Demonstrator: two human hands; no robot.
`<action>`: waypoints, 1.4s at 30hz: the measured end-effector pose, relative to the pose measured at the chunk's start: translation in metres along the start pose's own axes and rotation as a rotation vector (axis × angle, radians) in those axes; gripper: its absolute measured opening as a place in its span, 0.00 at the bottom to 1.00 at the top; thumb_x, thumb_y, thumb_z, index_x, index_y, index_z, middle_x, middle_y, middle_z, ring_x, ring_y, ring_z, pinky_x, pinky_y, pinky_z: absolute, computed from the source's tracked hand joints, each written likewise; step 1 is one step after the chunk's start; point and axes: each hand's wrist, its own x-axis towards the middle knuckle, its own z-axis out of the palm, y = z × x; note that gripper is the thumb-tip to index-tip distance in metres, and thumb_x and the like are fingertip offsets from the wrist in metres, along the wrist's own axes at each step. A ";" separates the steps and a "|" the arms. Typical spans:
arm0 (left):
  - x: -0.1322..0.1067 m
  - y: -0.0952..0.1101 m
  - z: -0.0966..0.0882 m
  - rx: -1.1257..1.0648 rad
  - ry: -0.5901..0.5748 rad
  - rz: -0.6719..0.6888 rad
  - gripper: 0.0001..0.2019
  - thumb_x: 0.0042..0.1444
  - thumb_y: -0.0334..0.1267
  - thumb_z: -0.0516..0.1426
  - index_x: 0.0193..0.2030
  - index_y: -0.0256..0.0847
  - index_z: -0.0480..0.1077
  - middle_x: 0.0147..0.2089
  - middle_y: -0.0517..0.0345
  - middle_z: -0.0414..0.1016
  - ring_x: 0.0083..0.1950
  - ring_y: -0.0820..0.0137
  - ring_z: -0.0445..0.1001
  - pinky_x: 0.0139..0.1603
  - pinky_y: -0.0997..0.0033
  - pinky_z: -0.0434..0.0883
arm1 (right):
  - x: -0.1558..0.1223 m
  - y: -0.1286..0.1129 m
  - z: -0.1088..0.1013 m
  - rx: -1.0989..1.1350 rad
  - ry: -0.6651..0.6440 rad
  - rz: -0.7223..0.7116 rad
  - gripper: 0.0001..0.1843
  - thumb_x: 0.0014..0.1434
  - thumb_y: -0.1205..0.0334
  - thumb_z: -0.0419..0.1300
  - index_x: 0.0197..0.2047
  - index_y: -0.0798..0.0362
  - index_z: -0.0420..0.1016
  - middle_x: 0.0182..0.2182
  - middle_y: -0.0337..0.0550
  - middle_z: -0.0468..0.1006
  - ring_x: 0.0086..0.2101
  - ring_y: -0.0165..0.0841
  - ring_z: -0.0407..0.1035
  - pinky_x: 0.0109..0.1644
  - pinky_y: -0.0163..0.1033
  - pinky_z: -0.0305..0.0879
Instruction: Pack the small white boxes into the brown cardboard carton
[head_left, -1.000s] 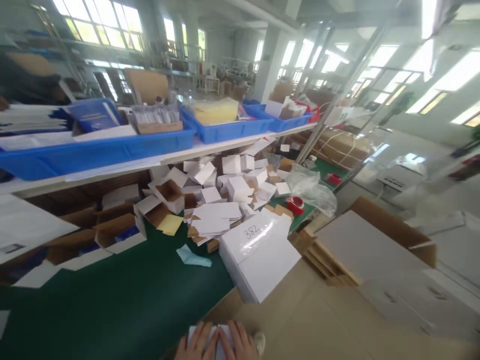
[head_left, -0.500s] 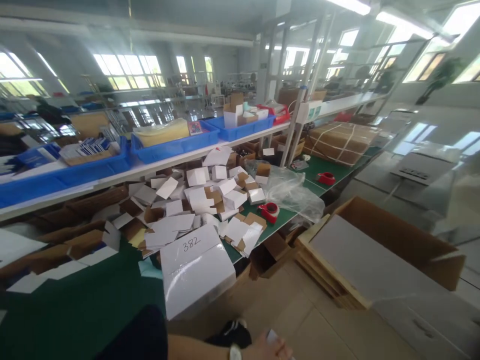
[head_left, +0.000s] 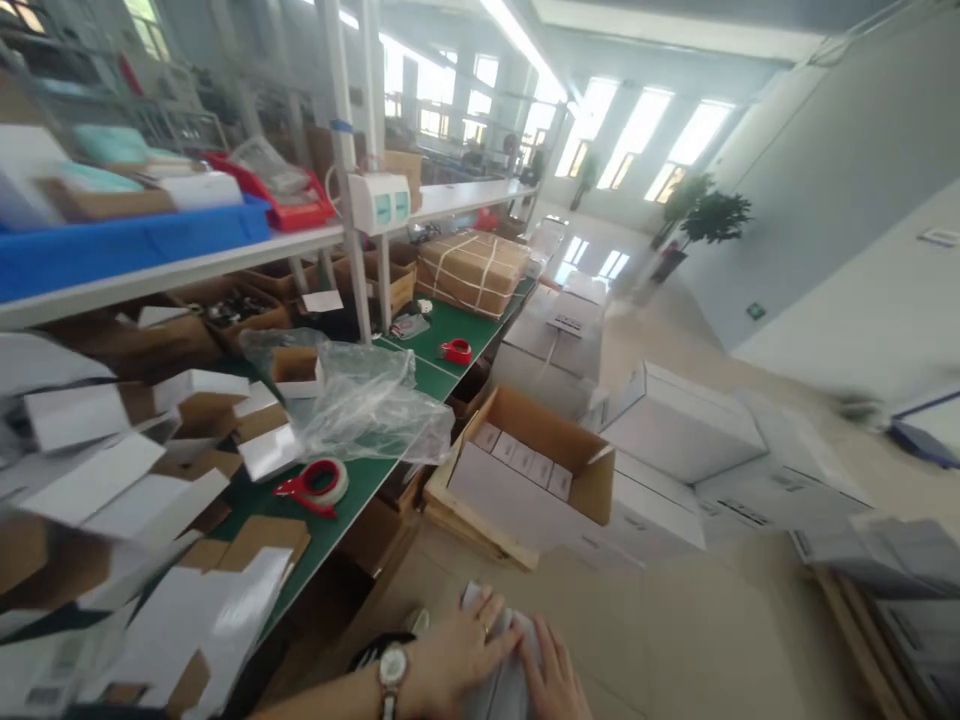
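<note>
At the bottom of the head view my left hand (head_left: 457, 650), with a watch on its wrist and a ring, lies over small white boxes (head_left: 491, 697) pressed side by side. My right hand (head_left: 553, 675) grips the same boxes from the right side. How many there are is partly hidden by my fingers. Ahead of both hands, on the floor side of the bench, stands a large open carton (head_left: 517, 495). Inside it, a row of small white boxes (head_left: 523, 457) lines the near wall.
A green workbench (head_left: 352, 508) runs along the left, littered with folded white boxes (head_left: 112, 480). On it lie a red tape dispenser (head_left: 315, 487), clear plastic film (head_left: 367, 400) and a strapped brown carton (head_left: 476, 272). White cartons (head_left: 679, 415) stand on the floor to the right.
My view has swung to the right, away from the box marked 382. Both hands now show on the small boxes, where only one hand was visible before. The large carton's contents have come into view.
</note>
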 end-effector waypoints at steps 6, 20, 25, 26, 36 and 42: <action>0.105 -0.048 -0.134 0.055 0.060 0.042 0.63 0.37 0.44 0.70 0.75 0.43 0.36 0.75 0.34 0.43 0.72 0.37 0.47 0.68 0.36 0.47 | 0.129 0.065 -0.122 0.156 0.012 -0.013 0.54 0.42 0.58 0.64 0.71 0.55 0.51 0.70 0.57 0.49 0.67 0.61 0.41 0.67 0.64 0.51; 0.322 -0.269 -0.135 0.143 -0.028 -0.246 0.59 0.33 0.36 0.68 0.73 0.38 0.43 0.73 0.35 0.47 0.72 0.42 0.46 0.68 0.46 0.52 | 0.381 0.239 -0.024 0.312 -0.193 0.040 0.64 0.36 0.58 0.68 0.73 0.57 0.41 0.69 0.61 0.44 0.67 0.58 0.37 0.67 0.61 0.46; 0.358 -0.341 -0.086 0.155 -0.156 -0.249 0.58 0.32 0.31 0.69 0.71 0.36 0.46 0.73 0.32 0.47 0.72 0.41 0.45 0.70 0.41 0.45 | 0.429 0.245 0.056 0.356 -0.297 0.066 0.67 0.36 0.61 0.70 0.73 0.57 0.39 0.70 0.62 0.42 0.67 0.56 0.35 0.67 0.58 0.48; 0.364 -0.353 -0.079 0.166 -0.180 -0.252 0.57 0.32 0.31 0.69 0.71 0.38 0.47 0.73 0.33 0.46 0.73 0.41 0.45 0.69 0.40 0.44 | 0.438 0.246 0.068 0.364 -0.301 0.064 0.66 0.36 0.62 0.70 0.73 0.57 0.39 0.70 0.63 0.42 0.67 0.56 0.35 0.67 0.57 0.49; 0.379 -0.411 -0.045 0.146 -0.302 -0.231 0.54 0.34 0.24 0.67 0.70 0.40 0.49 0.74 0.33 0.44 0.74 0.42 0.41 0.69 0.36 0.44 | 0.469 0.243 0.114 0.454 -0.298 0.072 0.66 0.37 0.63 0.71 0.73 0.56 0.38 0.69 0.63 0.44 0.67 0.55 0.37 0.68 0.56 0.47; 0.397 -0.421 -0.035 0.149 -0.236 -0.298 0.48 0.43 0.23 0.62 0.70 0.38 0.46 0.75 0.33 0.42 0.76 0.44 0.39 0.69 0.34 0.45 | 0.486 0.239 0.130 0.442 -0.274 0.120 0.68 0.36 0.64 0.74 0.74 0.56 0.39 0.70 0.63 0.41 0.68 0.57 0.34 0.67 0.58 0.50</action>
